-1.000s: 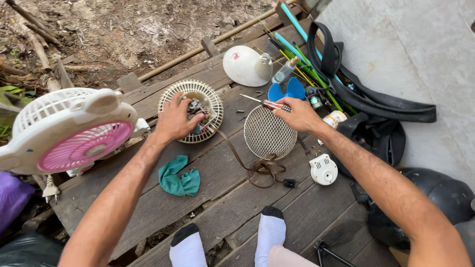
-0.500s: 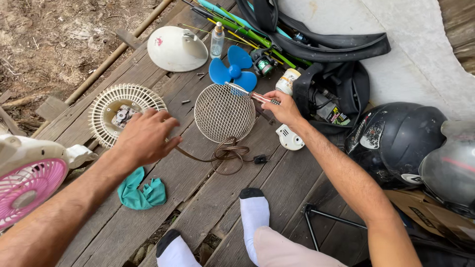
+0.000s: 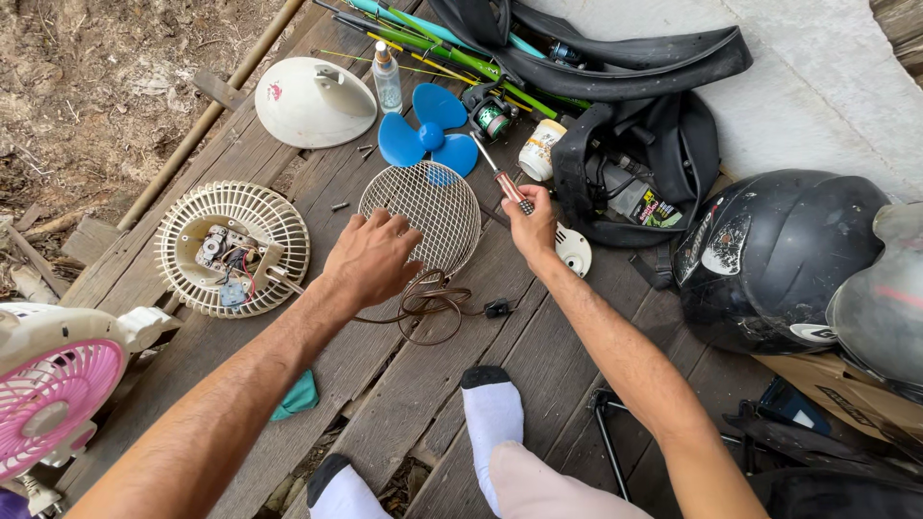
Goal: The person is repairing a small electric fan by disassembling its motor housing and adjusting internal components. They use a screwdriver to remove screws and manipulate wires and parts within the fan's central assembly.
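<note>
Round wire grille (image 3: 423,213) lay in the middle of the frame, flat on the planks. Left hand (image 3: 373,258) spread wide, touching its lower left edge. Right hand (image 3: 535,227) just right, gripping a screwdriver (image 3: 504,179) pointing up-left.

Count, head view:
- Hands: 2, left hand (image 3: 373,258) and right hand (image 3: 533,227).
- Screwdriver (image 3: 501,176): 1.
- Round fan grilles: 2, wire grille (image 3: 423,207) and cream grille with motor (image 3: 232,248).
- Blue fan blade (image 3: 425,138): 1.
- Pink fan (image 3: 53,384): 1.
- Helmets: 2, black helmet (image 3: 774,259) and grey helmet (image 3: 885,298).
- White dome cover (image 3: 312,102): 1.
- Small clear bottle (image 3: 386,79): 1.
</note>
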